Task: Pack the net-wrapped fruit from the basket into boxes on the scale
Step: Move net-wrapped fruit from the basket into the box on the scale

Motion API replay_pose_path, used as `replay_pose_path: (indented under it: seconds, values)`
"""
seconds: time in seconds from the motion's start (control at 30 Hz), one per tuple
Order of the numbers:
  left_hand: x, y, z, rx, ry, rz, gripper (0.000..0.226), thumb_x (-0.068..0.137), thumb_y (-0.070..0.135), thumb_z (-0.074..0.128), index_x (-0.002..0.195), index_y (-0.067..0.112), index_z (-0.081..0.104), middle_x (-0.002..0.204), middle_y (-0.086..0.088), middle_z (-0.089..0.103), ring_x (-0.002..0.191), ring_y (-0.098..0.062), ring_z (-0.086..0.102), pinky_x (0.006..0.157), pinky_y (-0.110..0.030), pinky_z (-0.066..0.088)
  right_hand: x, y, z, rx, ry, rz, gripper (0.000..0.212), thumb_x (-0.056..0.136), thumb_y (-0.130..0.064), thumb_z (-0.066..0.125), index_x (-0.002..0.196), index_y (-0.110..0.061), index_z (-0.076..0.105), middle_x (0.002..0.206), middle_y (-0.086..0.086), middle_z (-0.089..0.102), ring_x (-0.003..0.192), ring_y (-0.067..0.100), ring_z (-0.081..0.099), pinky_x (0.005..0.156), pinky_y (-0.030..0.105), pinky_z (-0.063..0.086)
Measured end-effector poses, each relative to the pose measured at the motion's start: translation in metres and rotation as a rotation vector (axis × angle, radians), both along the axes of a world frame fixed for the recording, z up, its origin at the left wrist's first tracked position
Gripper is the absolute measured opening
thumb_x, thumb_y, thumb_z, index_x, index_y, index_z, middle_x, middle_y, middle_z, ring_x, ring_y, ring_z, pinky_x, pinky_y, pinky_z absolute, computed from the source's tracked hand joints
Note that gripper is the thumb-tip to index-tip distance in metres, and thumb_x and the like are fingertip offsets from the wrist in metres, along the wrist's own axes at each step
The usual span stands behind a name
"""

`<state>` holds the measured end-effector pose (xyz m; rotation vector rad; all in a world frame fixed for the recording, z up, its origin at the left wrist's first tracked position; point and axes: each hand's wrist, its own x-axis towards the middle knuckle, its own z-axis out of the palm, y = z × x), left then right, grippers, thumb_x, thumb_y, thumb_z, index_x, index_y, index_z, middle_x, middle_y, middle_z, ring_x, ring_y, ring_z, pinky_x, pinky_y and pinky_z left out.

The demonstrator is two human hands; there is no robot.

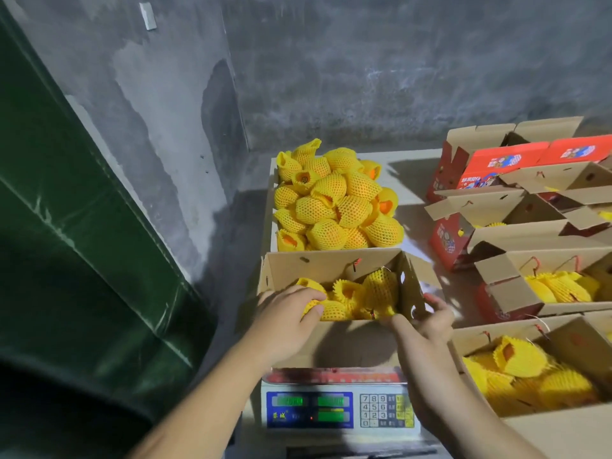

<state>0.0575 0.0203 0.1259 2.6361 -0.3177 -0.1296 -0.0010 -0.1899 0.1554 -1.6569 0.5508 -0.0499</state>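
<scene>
Our left hand [291, 313] curls over one net-wrapped fruit [326, 309] at the near-left corner of the box [331, 266] on the scale [334, 409], fingers on top and thumb at its near side. That fruit lies roughly crosswise in the box, its long axis running left to right; which end leads we cannot tell. Our right hand [427, 318] pinches the near-right corner of the box wall, steadying it.

We judge the next fruit must come from the basket [271, 223], heaped directly beyond the box. The left hand looks nearer to it and need only reach forward over the far flap. Fruits in the pile point every way, several with open net ends upward or sideways.
</scene>
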Motion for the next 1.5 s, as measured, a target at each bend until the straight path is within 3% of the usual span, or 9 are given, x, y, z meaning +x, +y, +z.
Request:
replay_pose_path:
  seconds: [0.17, 0.27, 0.33, 0.4, 0.57, 0.8, 1.1, 1.27, 1.5]
  values:
    - [-0.003, -0.007, 0.003, 0.063, -0.015, 0.049, 0.03, 0.108, 0.045, 0.046, 0.135, 0.043, 0.06, 0.138, 0.02, 0.061, 0.124, -0.014, 0.06, 0.105, -0.04, 0.049, 0.006, 0.014, 0.007, -0.074, -0.391, 0.077, 0.082, 0.073, -0.028, 0.067, 0.141, -0.036, 0.021, 0.146, 0.012, 0.035, 0.139, 0.032, 0.039, 0.118, 0.055, 0.036]
    - [-0.003, -0.006, -0.004, 0.103, -0.081, 0.08, 0.028, 0.108, 0.048, 0.045, 0.129, 0.04, 0.062, 0.13, 0.018, 0.064, 0.118, -0.015, 0.062, 0.101, -0.038, 0.051, 0.017, 0.003, -0.006, -0.525, -0.597, 0.33, 0.072, 0.088, -0.026, 0.066, 0.15, -0.019, 0.031, 0.145, 0.011, 0.042, 0.137, 0.03, 0.045, 0.115, 0.046, 0.039]
    - [-0.004, -0.005, -0.01, 0.148, -0.152, 0.118, 0.03, 0.106, 0.049, 0.042, 0.122, 0.038, 0.065, 0.122, 0.017, 0.067, 0.113, -0.013, 0.062, 0.093, -0.033, 0.048, 0.034, -0.012, -0.02, -0.986, -0.463, 0.567, 0.064, 0.097, -0.036, 0.058, 0.155, -0.02, 0.035, 0.151, 0.007, 0.044, 0.139, 0.029, 0.043, 0.114, 0.041, 0.037]
    - [-0.008, -0.005, -0.015, 0.208, -0.213, 0.154, 0.034, 0.104, 0.048, 0.041, 0.115, 0.035, 0.071, 0.116, 0.014, 0.07, 0.109, -0.014, 0.063, 0.088, -0.031, 0.046, 0.046, -0.02, -0.032, -1.198, -0.194, 0.597, 0.062, 0.103, -0.053, 0.042, 0.158, -0.025, 0.032, 0.166, 0.011, 0.029, 0.152, 0.031, 0.027, 0.122, 0.043, 0.025]
    - [-0.017, -0.009, -0.015, 0.224, -0.252, 0.177, 0.038, 0.103, 0.043, 0.039, 0.113, 0.034, 0.074, 0.116, 0.014, 0.072, 0.109, -0.013, 0.061, 0.093, -0.031, 0.044, 0.053, -0.02, -0.042, -1.181, -0.075, 0.559, 0.069, 0.099, -0.059, 0.033, 0.162, -0.032, 0.022, 0.174, 0.014, -0.001, 0.16, 0.03, -0.007, 0.127, 0.047, 0.0]
    - [0.004, -0.01, 0.008, -0.232, -0.159, 0.129, 0.026, 0.105, 0.025, 0.055, 0.125, 0.023, 0.071, 0.129, 0.009, 0.064, 0.12, -0.011, 0.058, 0.098, -0.025, 0.046, 0.09, -0.037, -0.008, -1.062, -0.112, 0.536, 0.061, 0.094, -0.038, 0.061, 0.149, -0.017, 0.045, 0.152, 0.013, 0.046, 0.137, 0.036, 0.043, 0.113, 0.046, 0.037]
    - [0.017, -0.002, 0.028, -0.191, -0.184, 0.044, 0.025, 0.107, 0.02, 0.055, 0.125, 0.019, 0.071, 0.127, 0.005, 0.064, 0.105, 0.007, 0.043, 0.083, 0.006, 0.028, 0.114, -0.027, 0.001, -1.043, -0.239, 0.654, 0.052, 0.096, -0.037, 0.057, 0.145, -0.025, 0.05, 0.143, 0.007, 0.053, 0.13, 0.033, 0.051, 0.102, 0.049, 0.048]
    - [-0.006, 0.014, 0.025, -0.096, -0.212, 0.074, 0.026, 0.106, 0.024, 0.054, 0.124, 0.023, 0.072, 0.127, 0.005, 0.066, 0.114, -0.014, 0.059, 0.091, -0.027, 0.043, 0.106, -0.004, -0.009, -0.999, -0.393, 0.765, 0.042, 0.092, -0.021, 0.065, 0.133, -0.011, 0.06, 0.122, 0.02, 0.059, 0.117, 0.041, 0.056, 0.098, 0.041, 0.041]
    - [-0.013, 0.014, 0.021, 0.023, -0.232, 0.085, 0.027, 0.107, 0.031, 0.051, 0.126, 0.029, 0.07, 0.128, 0.008, 0.066, 0.119, -0.016, 0.06, 0.108, -0.041, 0.04, 0.092, 0.016, -0.008, -0.978, -0.432, 0.827, 0.042, 0.094, -0.018, 0.065, 0.133, -0.005, 0.061, 0.124, 0.023, 0.059, 0.111, 0.042, 0.059, 0.097, 0.042, 0.046]
